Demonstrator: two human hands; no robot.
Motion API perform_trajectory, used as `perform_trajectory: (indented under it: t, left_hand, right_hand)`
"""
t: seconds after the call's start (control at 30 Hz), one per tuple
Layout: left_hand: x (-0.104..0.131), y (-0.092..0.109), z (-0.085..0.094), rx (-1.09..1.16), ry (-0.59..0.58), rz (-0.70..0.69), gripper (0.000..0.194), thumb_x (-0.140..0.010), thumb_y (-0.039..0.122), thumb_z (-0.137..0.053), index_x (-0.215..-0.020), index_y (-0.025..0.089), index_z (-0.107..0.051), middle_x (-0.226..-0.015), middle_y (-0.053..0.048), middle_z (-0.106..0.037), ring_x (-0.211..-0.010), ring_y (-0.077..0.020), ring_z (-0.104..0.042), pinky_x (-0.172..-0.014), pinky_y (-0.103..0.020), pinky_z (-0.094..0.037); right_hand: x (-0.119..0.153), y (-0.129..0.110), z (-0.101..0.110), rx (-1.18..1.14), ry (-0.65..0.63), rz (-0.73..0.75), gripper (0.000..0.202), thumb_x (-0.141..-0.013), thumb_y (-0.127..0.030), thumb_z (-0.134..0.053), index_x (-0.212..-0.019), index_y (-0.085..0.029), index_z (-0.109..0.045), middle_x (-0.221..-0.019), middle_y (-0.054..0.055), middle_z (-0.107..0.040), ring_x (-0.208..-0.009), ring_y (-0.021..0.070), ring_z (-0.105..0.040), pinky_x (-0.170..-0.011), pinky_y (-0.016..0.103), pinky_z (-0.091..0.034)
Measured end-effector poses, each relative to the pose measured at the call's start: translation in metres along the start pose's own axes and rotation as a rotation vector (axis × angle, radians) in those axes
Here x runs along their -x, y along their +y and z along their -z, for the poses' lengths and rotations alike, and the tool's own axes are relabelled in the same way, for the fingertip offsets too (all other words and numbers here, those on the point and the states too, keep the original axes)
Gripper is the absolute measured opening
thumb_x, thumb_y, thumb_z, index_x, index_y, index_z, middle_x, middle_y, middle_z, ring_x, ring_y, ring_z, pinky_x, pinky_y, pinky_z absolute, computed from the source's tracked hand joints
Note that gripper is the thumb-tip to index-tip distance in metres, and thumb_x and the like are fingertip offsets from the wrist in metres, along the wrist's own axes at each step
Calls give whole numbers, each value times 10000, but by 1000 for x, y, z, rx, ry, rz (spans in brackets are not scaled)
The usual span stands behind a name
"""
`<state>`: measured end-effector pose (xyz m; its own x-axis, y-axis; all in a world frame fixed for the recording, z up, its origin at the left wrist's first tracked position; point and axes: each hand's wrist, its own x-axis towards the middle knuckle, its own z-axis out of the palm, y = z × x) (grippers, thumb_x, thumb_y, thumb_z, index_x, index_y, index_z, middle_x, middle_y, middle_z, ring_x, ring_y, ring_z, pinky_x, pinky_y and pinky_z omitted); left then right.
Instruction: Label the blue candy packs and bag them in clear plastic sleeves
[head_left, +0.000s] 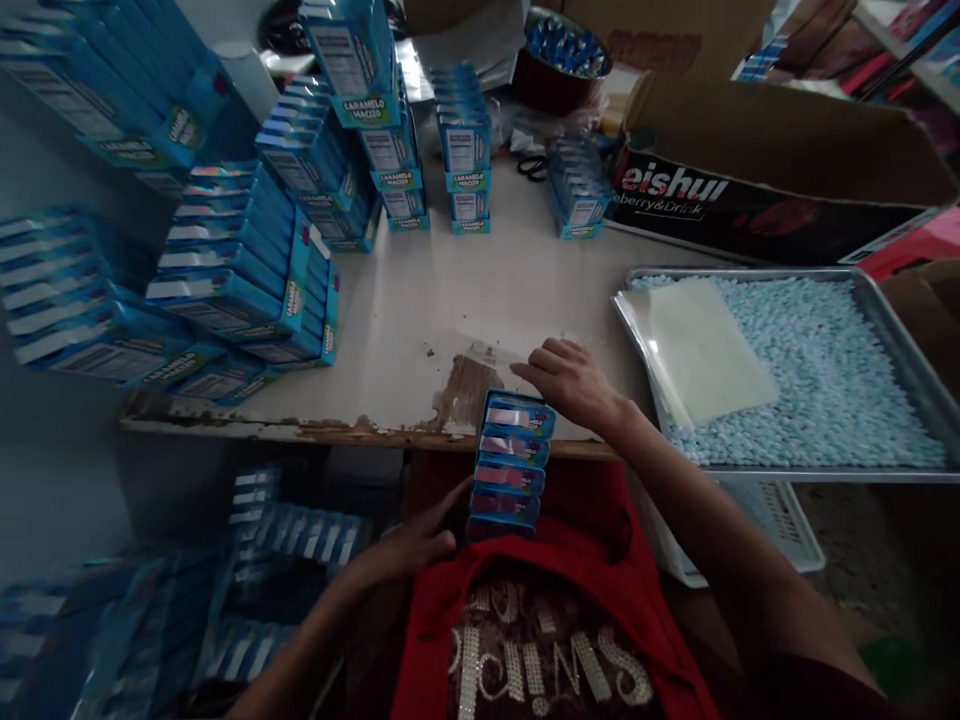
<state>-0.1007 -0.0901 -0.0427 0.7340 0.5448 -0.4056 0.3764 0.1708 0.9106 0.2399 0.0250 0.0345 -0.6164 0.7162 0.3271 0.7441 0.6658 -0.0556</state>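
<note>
A blue display box (512,478) filled with a row of small blue candy packs leans between the table's front edge and my red apron (592,510). My left hand (424,530) is at its left side, index finger stretched along the box and thumb apart; its other fingers are partly hidden. Just above the box's far end, over the table, is my right hand (566,378). Its fingers are curled, with the index fingertip and thumb close together. A faint see-through strip (491,347) lies by these fingertips; whether they pinch it is unclear.
Stacks of filled blue boxes (240,260) stand at left and back. At right, a metal tray (787,470) holds pale blue candies under a cream sheet (705,350). Behind are a black carton (705,205), scissors (532,167) and a dark red tub (551,90) of wrapped sweets.
</note>
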Motion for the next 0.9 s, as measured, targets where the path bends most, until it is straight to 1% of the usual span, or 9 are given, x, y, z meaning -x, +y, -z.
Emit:
perform_trajectory:
  t: [0.07,0.1,0.17,0.2,0.33,0.53,0.63,0.77,0.9]
  left_hand:
    - [4,28,31,-142,123,12,556,-937,714,-702,-1275,293,-834,-1208,-99,-857,-1132,-335,-804,-1049,-482,-651]
    - [1,45,46,-229,285,-16,423,-963,638,-722,-1168,295,-861,-1118,-79,-866,-1044,-308,-809,-994,-450,-666]
    - [-16,77,73,-485,630,-172,296,-988,492,-757,-1181,292,-859,-1110,-77,-852,-1054,-291,-778,-1019,-445,-644]
    - [-29,91,85,-647,697,-247,292,-979,413,-781,-1237,295,-849,-1178,-89,-841,-1136,-306,-750,-1080,-470,-613]
    - [-90,115,121,-1005,565,-354,379,-911,168,-801,-1280,248,-834,-1274,-125,-817,-1240,-341,-694,-1110,-508,-554]
    - [-134,107,160,-573,578,-378,131,-940,317,-795,-994,216,-859,-1050,-75,-861,-1045,-243,-782,-1003,-382,-617]
    - [-148,122,171,-508,569,-384,211,-941,401,-812,-900,198,-854,-918,-52,-850,-905,-212,-793,-896,-343,-630]
    - [-163,184,176,-625,755,-337,433,-939,514,-819,-846,92,-795,-876,-38,-813,-932,-214,-786,-877,-335,-608]
    - [-158,271,149,-889,930,-316,614,-1091,577,-544,-908,21,-731,-1013,-44,-758,-1220,-315,-750,-1000,-435,-545]
  right_hand:
    - [2,2,4,53,-8,106,297,-1149,-185,-510,-1147,-232,-804,-897,62,-746,-858,215,-565,-743,368,-394]
    - [3,2,5,64,-16,136,294,-1150,-183,-509,-1126,-234,-797,-889,56,-738,-849,211,-553,-737,369,-387]
    - [3,4,2,68,-37,155,293,-1145,-168,-508,-1096,-238,-788,-876,48,-727,-830,205,-535,-729,368,-378]
    - [3,5,0,63,-47,152,288,-1142,-167,-513,-1091,-238,-787,-871,46,-724,-822,203,-530,-726,367,-376]
    - [5,10,-5,23,-16,125,267,-1135,-174,-541,-1098,-237,-798,-866,41,-734,-816,195,-549,-713,364,-380]
    - [10,25,11,-59,153,-80,310,-1121,-161,-541,-1131,-292,-822,-964,30,-801,-852,203,-629,-759,371,-442]
    - [3,47,11,-56,207,-194,278,-1126,-227,-556,-1092,-294,-823,-964,37,-801,-881,220,-654,-816,390,-482]
    - [-24,75,25,76,289,-457,234,-1074,-273,-590,-1222,-259,-771,-1114,95,-766,-1090,319,-668,-970,512,-526]
    - [-53,52,90,239,412,-491,428,-1063,-317,-564,-1482,-271,-640,-1448,172,-640,-1389,418,-562,-1138,661,-458]
